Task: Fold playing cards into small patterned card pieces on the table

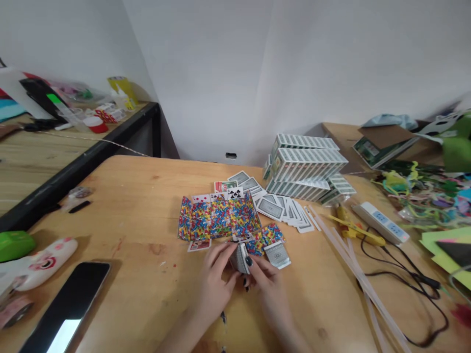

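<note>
Between my two hands is a grey-backed playing card (241,258), which looks bent. My left hand (215,277) pinches its left side, fingertips on the upper edge. My right hand (268,287), with dark nail polish, grips the right side by thumb and fingers. Just beyond stands a colourful patterned panel (221,218) with card faces (234,193) showing along its top. A smaller patterned piece (273,234) lies to its right, partly behind my hands. Near my right hand rests another grey-backed card (278,255). A red-faced card (199,245) lies at the panel's front edge.
Loose cards (270,208) fan out behind the panel, before stacked striped card boxes (309,164). At right are a yellow glue gun (358,231), long glue sticks (362,279), a power strip (382,223) and black cable. A phone (69,301) lies at left.
</note>
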A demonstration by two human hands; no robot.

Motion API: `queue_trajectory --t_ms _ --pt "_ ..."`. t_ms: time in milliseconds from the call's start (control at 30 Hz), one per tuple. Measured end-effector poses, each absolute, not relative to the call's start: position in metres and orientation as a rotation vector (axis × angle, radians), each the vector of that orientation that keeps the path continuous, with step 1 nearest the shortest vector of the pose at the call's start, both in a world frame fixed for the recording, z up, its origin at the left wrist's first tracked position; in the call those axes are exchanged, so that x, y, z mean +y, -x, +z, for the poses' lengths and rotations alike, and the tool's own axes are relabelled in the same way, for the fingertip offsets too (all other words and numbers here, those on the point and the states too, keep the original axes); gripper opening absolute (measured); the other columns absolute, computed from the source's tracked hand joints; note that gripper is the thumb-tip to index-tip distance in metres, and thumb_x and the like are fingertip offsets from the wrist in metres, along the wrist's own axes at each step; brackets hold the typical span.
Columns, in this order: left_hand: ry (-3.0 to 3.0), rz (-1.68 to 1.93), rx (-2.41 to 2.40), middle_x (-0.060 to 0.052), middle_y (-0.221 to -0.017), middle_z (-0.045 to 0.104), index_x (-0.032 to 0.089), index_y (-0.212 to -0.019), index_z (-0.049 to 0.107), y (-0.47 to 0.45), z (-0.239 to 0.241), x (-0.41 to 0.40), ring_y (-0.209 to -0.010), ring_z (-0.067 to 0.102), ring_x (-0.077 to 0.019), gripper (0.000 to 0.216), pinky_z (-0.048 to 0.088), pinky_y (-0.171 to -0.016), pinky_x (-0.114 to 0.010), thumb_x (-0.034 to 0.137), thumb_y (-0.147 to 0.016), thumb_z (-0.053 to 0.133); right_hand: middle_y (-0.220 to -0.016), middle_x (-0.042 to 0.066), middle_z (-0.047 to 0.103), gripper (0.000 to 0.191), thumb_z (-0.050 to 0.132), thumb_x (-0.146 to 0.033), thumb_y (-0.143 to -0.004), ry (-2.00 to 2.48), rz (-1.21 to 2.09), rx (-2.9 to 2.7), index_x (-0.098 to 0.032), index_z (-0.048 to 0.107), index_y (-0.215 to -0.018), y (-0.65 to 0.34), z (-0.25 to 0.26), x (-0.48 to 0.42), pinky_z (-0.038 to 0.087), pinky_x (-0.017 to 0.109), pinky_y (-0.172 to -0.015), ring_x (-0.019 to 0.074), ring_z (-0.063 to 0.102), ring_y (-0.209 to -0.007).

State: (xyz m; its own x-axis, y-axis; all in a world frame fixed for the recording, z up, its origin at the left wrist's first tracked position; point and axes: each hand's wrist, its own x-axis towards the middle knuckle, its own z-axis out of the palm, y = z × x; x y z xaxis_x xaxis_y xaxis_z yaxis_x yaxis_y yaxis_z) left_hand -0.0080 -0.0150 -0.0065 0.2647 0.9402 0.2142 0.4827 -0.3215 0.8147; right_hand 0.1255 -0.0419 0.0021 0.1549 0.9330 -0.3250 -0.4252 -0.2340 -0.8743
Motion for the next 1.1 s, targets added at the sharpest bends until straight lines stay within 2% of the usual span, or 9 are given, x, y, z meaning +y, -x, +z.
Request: queue_trajectory --t_ms 267,467,633,833,1100 --pt "-1.882 0.995 1.264 -0.007 -0.112 0.05 0.026 -0.119 0.048 0.006 -0.008 -0.015 -0.106 0.052 -0.0236 0.056 0.048 -0.088 -0.04 0.004 -0.067 0.054 -0.065 0.002 0.064 0.023 0.07 -0.034 -0.068 1.067 1.528 -0.477 -0.017 0.072 -0.083 -0.126 -0.004 -0.04 0.037 0.02 -0.048 0.0089 0.047 -0.05" --pt "-1.856 1.044 1.232 -0.008 -0.109 0.052 0.024 -0.117 0.05 0.007 -0.007 -0.016 -0.101 0.056 -0.0235 0.053 0.052 -0.081 -0.037 0.007 -0.068 0.056 -0.052 -0.001 0.055 0.028 0.068 -0.042 -0.067 1.137 1.511 -0.579 -0.015 0.072 -0.077 -0.129 -0.007 -0.039 0.033 0.02 -0.044 0.0086 0.04 -0.045" --pt "-1.927 1.037 1.221 -0.008 -0.11 0.052 0.024 -0.117 0.05 0.007 -0.002 -0.018 -0.102 0.054 -0.0225 0.049 0.05 -0.085 -0.038 0.009 -0.07 0.057 -0.042 -0.004 0.047 0.029 0.064 -0.043 -0.069 1.247 1.418 -0.744 -0.015 0.073 -0.074 -0.135 -0.003 -0.038 0.031 0.02 -0.042 0.008 0.037 -0.041" --pt "-2.088 1.037 1.188 -0.008 -0.109 0.055 0.025 -0.119 0.049 0.007 0.002 -0.018 -0.103 0.052 -0.0241 0.055 0.047 -0.087 -0.041 0.01 -0.067 0.061 -0.052 -0.001 0.06 0.026 0.07 -0.037 -0.061 1.367 1.176 -0.701 -0.017 0.073 -0.078 -0.141 -0.003 -0.036 0.033 0.02 -0.038 0.0074 0.04 -0.039" --pt "-2.173 1.019 1.131 -0.008 -0.11 0.053 0.024 -0.123 0.047 0.007 0.0 -0.02 -0.104 0.051 -0.0225 0.055 0.046 -0.089 -0.039 0.009 -0.071 0.058 -0.046 -0.003 0.055 0.022 0.068 -0.036 -0.065 1.383 1.14 -0.765 -0.016 0.073 -0.074 -0.141 -0.007 -0.037 0.034 0.019 -0.033 0.0073 0.04 -0.034"
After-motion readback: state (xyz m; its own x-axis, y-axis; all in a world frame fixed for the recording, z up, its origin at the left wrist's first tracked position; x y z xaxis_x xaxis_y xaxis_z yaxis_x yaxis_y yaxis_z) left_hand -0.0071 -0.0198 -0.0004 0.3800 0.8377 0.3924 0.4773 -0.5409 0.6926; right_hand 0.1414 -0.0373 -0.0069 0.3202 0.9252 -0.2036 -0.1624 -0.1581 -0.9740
